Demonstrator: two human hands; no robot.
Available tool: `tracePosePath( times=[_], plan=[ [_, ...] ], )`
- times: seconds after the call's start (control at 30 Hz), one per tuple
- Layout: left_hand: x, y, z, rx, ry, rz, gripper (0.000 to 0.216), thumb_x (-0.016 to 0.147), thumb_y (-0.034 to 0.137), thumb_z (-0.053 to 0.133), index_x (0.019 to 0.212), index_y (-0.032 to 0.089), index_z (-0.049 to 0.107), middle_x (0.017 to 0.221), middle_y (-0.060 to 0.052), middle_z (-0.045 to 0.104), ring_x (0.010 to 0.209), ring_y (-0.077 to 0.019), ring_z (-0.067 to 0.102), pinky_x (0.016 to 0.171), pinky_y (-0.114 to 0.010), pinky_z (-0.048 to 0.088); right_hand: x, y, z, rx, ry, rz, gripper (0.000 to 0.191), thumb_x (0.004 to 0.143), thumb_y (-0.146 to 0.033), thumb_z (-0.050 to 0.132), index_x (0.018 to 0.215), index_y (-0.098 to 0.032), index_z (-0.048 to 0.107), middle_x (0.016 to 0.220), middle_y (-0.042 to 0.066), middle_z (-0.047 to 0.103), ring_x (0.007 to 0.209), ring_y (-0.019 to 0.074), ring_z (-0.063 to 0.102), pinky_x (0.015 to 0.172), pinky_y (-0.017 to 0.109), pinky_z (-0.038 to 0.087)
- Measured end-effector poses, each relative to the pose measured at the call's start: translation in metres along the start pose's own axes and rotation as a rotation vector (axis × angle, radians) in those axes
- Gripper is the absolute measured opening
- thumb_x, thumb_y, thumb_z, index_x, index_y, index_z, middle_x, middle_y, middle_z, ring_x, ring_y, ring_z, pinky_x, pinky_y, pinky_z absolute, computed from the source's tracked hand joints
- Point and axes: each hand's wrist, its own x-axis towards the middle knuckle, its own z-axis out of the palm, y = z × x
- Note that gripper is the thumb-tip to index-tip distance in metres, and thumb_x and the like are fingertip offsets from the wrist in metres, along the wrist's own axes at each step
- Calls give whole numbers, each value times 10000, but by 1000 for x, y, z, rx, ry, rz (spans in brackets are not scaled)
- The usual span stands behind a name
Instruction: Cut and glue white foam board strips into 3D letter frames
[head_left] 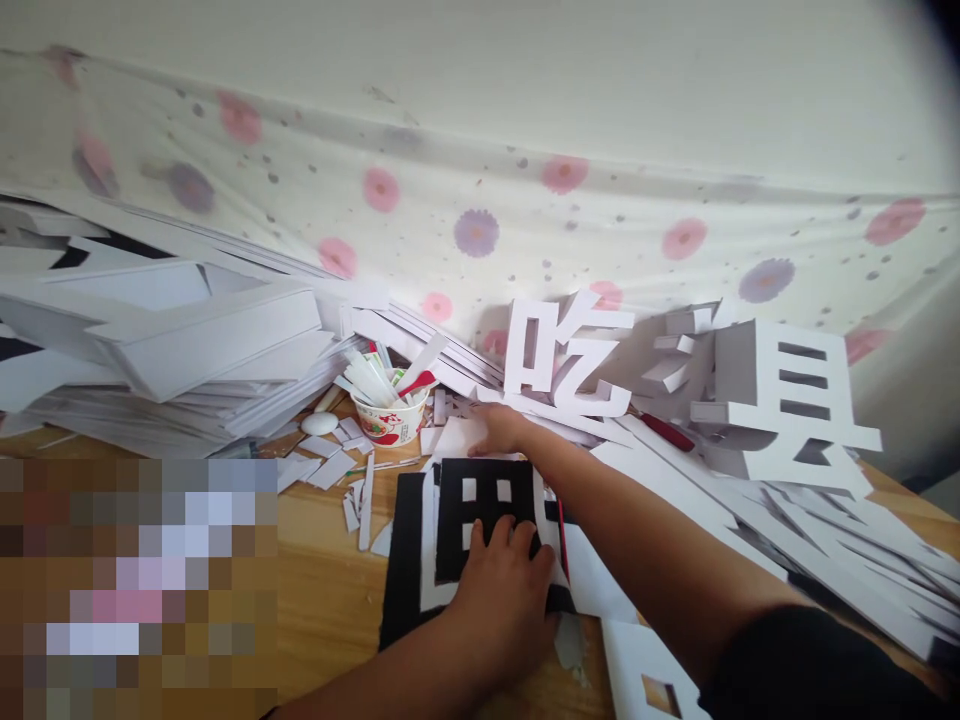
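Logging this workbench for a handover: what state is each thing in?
Black-and-white cut paper sheet: flat, pressed down by left hand.
Right hand: touching white paper scraps.
Red-and-white paper cup: upright, full of strips.
White three-dimensional cut-out characters: standing upright.
White board stack: piled unevenly.

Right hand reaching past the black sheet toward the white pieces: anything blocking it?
Nothing visible. The right hand is touching the white pieces just beyond the black sheet. The left hand lies flat on that sheet, below the reach. The paper cup stands to the left, apart from the right hand.
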Motion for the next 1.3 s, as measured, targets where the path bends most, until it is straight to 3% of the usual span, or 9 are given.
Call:
tracePosePath(
  times=[0.13, 0.37, 0.53, 0.67, 0.73, 0.8, 0.97, 1.13, 1.3],
  plan=[
    [0, -2, 2, -6, -32, -4, 582, 735, 412, 631, 1271, 199, 552, 1408, -181, 463, 1327, -420, 339, 1053, -696, 198, -18, 1, -32, 131, 120, 90, 270, 922, -354, 562, 1098, -154, 604, 1099, 63, 620, 935, 192, 617, 811, 388, 526],
    [12, -29, -7, 22, 54, -27, 562, 732, 405, 635, 1249, 195, 569, 1433, -165, 458, 1362, -373, 339, 1098, -604, 224, -88, 16, -82, 399, 553, 141, 229, 894, -350, 500, 861, -142, 590, 784, 28, 653, 673, 157, 615, 579, 273, 493],
    [14, -31, -25, 12, 163, -11, 622, 674, 221, 629, 1286, 151, 539, 1447, -191, 425, 1400, -364, 267, 1142, -585, 82, -181, 21, -75, 417, 848, 105, 227, 880, -368, 458, 822, -182, 574, 810, 74, 671, 739, 210, 643, 618, 335, 525],
    [0, -1, -27, -581, 135, 288, 645, 690, 240, 652, 1319, 226, 511, 1463, -114, 426, 1378, -308, 327, 1149, -487, 198, -269, 11, -48, 138, 991, -222, 145, 843, -171, 543, 919, -241, 644, 988, 81, 686, 981, 220, 640, 833, 376, 532],
    [-6, 23, -20, -1050, 27, 306, 623, 736, 404, 662, 1314, 229, 510, 1376, -125, 524, 1272, -316, 469, 1054, -456, 366, -303, 4, -32, -83, 987, -429, 245, 848, -95, 544, 1023, -239, 638, 961, 73, 697, 1007, 214, 641, 833, 357, 549],
    [-8, 48, -12, -1424, -28, 134, 659, 710, 518, 687, 1272, 211, 534, 1248, -141, 621, 1108, -314, 591, 902, -418, 477, -327, 1, -17, -212, 931, -507, 254, 863, -81, 535, 1071, -195, 625, 950, 80, 707, 1033, 219, 635, 863, 352, 550],
    [3, 90, 2, -1637, 120, -282, 535, 620, 380, 799, 1072, 158, 619, 987, -104, 721, 853, -239, 652, 700, -309, 483, -358, 15, 7, -227, 729, -377, 278, 882, -215, 570, 1157, -208, 605, 1169, 96, 661, 1179, 260, 549, 1047, 486, 416],
    [15, 95, 8, -1588, 59, -238, 356, 638, 318, 793, 925, 156, 661, 867, -58, 728, 767, -202, 647, 729, -316, 476, -370, 54, 13, 421, 872, 130, 377, 841, -324, 616, 1205, -233, 581, 1168, 134, 603, 1061, 258, 590, 874, 455, 511],
    [22, 96, 22, -1586, -40, -194, 245, 697, 319, 773, 865, 175, 669, 821, -20, 721, 720, -149, 624, 711, -266, 463, -366, 69, 24, 1338, 346, 418, 396, 795, -535, 614, 949, -172, 647, 833, 51, 659, 721, 170, 613, 621, 295, 524]
  ],
)
